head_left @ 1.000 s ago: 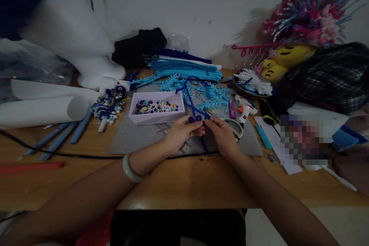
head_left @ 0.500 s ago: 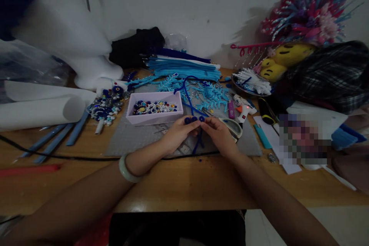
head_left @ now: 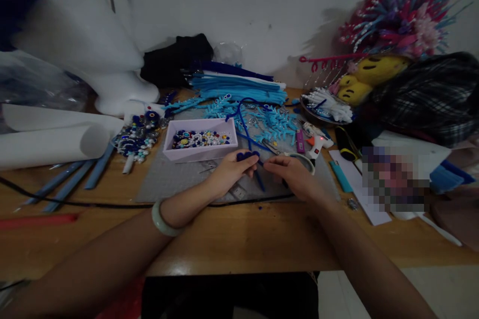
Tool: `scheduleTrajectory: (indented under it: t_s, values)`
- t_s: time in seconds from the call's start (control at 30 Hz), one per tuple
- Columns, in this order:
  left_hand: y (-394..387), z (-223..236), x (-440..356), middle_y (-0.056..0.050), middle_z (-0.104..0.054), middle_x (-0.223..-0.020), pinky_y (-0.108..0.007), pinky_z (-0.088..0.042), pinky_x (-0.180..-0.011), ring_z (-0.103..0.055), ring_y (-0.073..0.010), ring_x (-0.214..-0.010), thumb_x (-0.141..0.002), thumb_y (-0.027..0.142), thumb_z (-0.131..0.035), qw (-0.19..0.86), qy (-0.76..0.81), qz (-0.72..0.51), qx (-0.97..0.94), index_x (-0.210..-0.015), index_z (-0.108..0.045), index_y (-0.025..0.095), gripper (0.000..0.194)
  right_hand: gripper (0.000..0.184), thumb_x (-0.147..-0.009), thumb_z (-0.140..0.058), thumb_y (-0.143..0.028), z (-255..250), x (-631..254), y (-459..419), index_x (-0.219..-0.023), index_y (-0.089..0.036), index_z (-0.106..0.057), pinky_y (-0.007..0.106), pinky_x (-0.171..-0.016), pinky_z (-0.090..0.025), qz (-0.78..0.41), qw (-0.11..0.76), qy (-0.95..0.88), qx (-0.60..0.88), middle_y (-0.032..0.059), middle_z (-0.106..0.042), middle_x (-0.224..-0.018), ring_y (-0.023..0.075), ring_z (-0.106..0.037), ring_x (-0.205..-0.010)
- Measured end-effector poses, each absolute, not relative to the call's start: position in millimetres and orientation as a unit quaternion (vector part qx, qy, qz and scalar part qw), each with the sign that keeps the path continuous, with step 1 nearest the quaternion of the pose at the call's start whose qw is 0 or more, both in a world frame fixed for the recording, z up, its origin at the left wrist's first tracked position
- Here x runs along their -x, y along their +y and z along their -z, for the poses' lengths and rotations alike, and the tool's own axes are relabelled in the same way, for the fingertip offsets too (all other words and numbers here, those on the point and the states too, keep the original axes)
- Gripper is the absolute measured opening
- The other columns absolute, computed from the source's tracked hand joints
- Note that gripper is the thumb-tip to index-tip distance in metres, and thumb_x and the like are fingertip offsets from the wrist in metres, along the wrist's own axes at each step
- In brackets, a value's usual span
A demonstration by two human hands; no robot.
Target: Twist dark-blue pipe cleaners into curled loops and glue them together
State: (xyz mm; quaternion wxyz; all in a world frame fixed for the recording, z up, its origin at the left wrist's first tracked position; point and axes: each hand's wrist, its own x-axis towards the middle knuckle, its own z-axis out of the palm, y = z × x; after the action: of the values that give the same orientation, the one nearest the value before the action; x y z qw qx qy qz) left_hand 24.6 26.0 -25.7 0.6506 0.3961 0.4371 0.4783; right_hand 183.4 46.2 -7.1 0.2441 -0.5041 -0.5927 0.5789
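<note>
Dark blue fuzzy pipe cleaner (head_left: 255,154), curled into small round loops, is pinched between the thumb and fingers of my left hand (head_left: 231,172). One blue length slants down below that hand toward the grey mat (head_left: 179,184). Just to the right, my right hand (head_left: 290,170) has its thumb and forefinger closed around what looks like a blue strand running from the loops. Its other fingers are curled in. Scissors (head_left: 309,163) lie partly hidden behind my right hand. A pale box of beads (head_left: 202,154) stands beyond my left hand.
Light blue branched pieces (head_left: 277,124) and bundled pipe cleaners (head_left: 239,90) lie at the back. At right are a glue gun (head_left: 317,148), a purple lighter (head_left: 300,141) and a teal lighter (head_left: 340,177). A black cable (head_left: 112,205) crosses the front. A white foam head (head_left: 86,35) stands left.
My right hand has moved slightly right and down, away from the loops, opening a gap between the hands. My left hand keeps its pinch on the pipe cleaner.
</note>
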Motion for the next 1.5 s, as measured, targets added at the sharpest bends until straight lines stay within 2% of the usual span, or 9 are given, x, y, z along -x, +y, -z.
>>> scheduleTrajectory:
  t_s: [0.2, 0.33, 0.6, 0.87, 1.0, 1.13, 1.3, 1.5]
  values:
    - [24, 22, -23, 0.005, -0.052, -0.054, -0.021, -0.033, -0.05, -0.044, -0.0062, -0.047, -0.072, 0.027, -0.057, 0.614, 0.471, -0.44, -0.455, -0.062, -0.053, 0.016, 0.015, 0.012, -0.07, -0.056, -0.026, 1, -188, 48, -0.073, -0.019, -0.065, 0.025, -0.059, -0.037, -0.389, 0.256, -0.737, 0.49, 0.0001, -0.063, -0.07, 0.0124, -0.053, -0.063]
    - [21, 16, -23, 0.004, -0.051, -0.051, -0.022, -0.033, -0.051, -0.044, -0.0072, -0.047, -0.073, 0.025, -0.056, 0.577, 0.497, -0.425, -0.489, -0.059, -0.054, 0.016, 0.017, 0.015, -0.072, -0.054, -0.024, -2, -191, 47, -0.079, -0.02, -0.066, 0.026, -0.058, -0.038, -0.296, 0.257, -0.791, 0.47, 0.0022, -0.064, -0.075, 0.0134, -0.053, -0.064]
    - [21, 16, -22, 0.005, -0.051, -0.05, -0.021, -0.032, -0.05, -0.044, -0.0068, -0.047, -0.072, 0.026, -0.057, 0.564, 0.495, -0.409, -0.519, -0.058, -0.055, 0.016, 0.018, 0.013, -0.076, -0.051, -0.019, -3, -194, 47, -0.081, -0.019, -0.063, 0.026, -0.063, -0.042, -0.201, 0.281, -0.85, 0.397, 0.0036, -0.062, -0.077, 0.0147, -0.057, -0.073]
    - [21, 15, -22, 0.005, -0.054, -0.053, -0.021, -0.034, -0.051, -0.045, -0.006, -0.048, -0.072, 0.026, -0.057, 0.6, 0.481, -0.406, -0.495, -0.061, -0.054, 0.015, 0.016, 0.012, -0.079, -0.051, -0.019, 1, -194, 46, -0.087, -0.019, -0.06, 0.026, -0.067, -0.044, -0.155, 0.303, -0.857, 0.387, 0.004, -0.061, -0.08, 0.0149, -0.057, -0.077]
    - [23, 16, -18, 0.002, -0.061, -0.056, -0.022, -0.038, -0.057, -0.053, -0.0081, -0.054, -0.071, 0.024, -0.057, 0.641, 0.456, -0.383, -0.484, -0.062, -0.052, 0.015, 0.013, 0.011, -0.079, -0.051, -0.021, 2, -193, 45, -0.085, -0.018, -0.06, 0.026, -0.067, -0.044, -0.148, 0.294, -0.861, 0.388, 0.0042, -0.061, -0.079, 0.0146, -0.057, -0.076]
    - [24, 15, -14, 0.001, -0.065, -0.061, -0.021, -0.037, -0.055, -0.054, -0.0076, -0.054, -0.072, 0.023, -0.055, 0.662, 0.442, -0.344, -0.498, -0.066, -0.052, 0.016, 0.01, 0.011, -0.08, -0.051, -0.021, 3, -191, 44, -0.086, -0.018, -0.06, 0.027, -0.07, -0.044, -0.15, 0.287, -0.867, 0.378, 0.0045, -0.061, -0.081, 0.0149, -0.057, -0.078]
    - [24, 16, -14, 0.004, -0.06, -0.056, -0.02, -0.037, -0.051, -0.05, -0.0053, -0.048, -0.073, 0.019, -0.053, 0.664, 0.416, -0.329, -0.528, -0.067, -0.052, 0.016, 0.007, 0.013, -0.079, -0.054, -0.028, 3, -191, 43, -0.085, -0.019, -0.061, 0.027, -0.067, -0.044, -0.133, 0.283, -0.858, 0.408, 0.0043, -0.063, -0.078, 0.0159, -0.058, -0.074]
    - [24, 14, -16, 0.005, -0.056, -0.054, -0.02, -0.037, -0.049, -0.048, -0.0064, -0.048, -0.076, 0.027, -0.051, 0.647, 0.454, -0.339, -0.511, -0.074, -0.054, 0.017, 0.01, 0.012, -0.08, -0.051, -0.022, 1, -191, 42, -0.083, -0.019, -0.062, 0.025, -0.065, -0.044, -0.148, 0.296, -0.848, 0.413, 0.0034, -0.063, -0.076, 0.0142, -0.058, -0.071]
